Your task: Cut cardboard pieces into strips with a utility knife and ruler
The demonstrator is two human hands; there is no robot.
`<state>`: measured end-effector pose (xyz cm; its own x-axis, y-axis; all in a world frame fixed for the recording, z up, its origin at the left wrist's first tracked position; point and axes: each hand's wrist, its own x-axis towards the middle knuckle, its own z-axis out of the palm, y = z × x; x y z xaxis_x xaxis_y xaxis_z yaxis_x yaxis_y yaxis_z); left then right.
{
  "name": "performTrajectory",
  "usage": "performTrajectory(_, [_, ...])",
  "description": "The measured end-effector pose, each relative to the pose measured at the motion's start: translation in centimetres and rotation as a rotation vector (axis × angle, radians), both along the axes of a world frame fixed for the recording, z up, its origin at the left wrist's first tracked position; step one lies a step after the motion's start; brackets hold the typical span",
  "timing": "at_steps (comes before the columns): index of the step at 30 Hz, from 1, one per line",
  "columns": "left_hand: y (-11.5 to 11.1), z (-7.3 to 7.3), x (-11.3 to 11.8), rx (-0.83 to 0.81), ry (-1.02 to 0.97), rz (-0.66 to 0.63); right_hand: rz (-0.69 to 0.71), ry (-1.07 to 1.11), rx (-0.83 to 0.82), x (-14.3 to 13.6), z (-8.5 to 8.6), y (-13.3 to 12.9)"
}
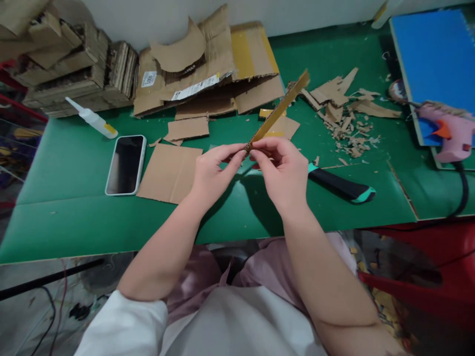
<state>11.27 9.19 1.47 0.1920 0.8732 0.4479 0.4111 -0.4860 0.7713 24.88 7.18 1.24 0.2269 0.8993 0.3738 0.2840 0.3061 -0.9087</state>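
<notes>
A narrow cardboard strip [279,112] with a yellowish face slants up and to the right, above the green table. Its lower end is pinched between the thumb and forefinger of my left hand [218,168]. Close beside it, my right hand [282,170] grips the same end, thumb and forefinger pressed together. The fingertips of both hands nearly touch, and the other fingers are curled and partly hidden. Behind the strip lies a small cardboard piece with yellow tape [289,127]. A square cardboard sheet [166,173] lies left of my left hand.
On the green table [81,217] are a phone [125,165], a glue bottle [94,121], a black-handled cutter [339,184] and cardboard scraps [349,126]. Cardboard stacks [89,74] stand back left. A pink glue gun [454,131] rests at right by a blue board [438,64].
</notes>
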Motion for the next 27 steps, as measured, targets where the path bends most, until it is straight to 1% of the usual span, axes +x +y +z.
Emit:
performTrajectory(3, [0.1,-0.26,0.02,-0.072,-0.057,0.023,-0.014,0.062,-0.033,-0.11,-0.11,0.05])
performTrajectory(6, [0.13,-0.43,0.05,-0.076,-0.098,-0.004,-0.013,0.134,-0.07,-0.31,0.13,0.02])
performTrajectory(8, [0.15,-0.45,0.1,-0.064,-0.126,-0.026,-0.024,0.143,-0.07,-0.39,0.36,-0.05])
performTrajectory(12, [0.16,-0.37,0.17,-0.074,-0.143,-0.048,-0.041,0.069,-0.068,-0.27,0.52,-0.13])
performTrajectory(16, [0.1,-0.32,0.15,-0.088,-0.112,-0.046,-0.04,0.016,-0.065,-0.19,0.51,-0.22])
performTrajectory(19, [0.08,-0.39,0.14,-0.082,-0.102,-0.051,-0.077,-0.053,-0.046,-0.28,0.66,-0.32])
performTrajectory(23, [0.1,-0.54,0.18,-0.099,-0.163,-0.081,-0.08,-0.136,-0.022,-0.16,0.84,-0.35])
performTrajectory(27, [0.07,-0.58,0.25,-0.181,-0.243,-0.113,-0.073,-0.226,0.021,0.34,0.83,-0.18])
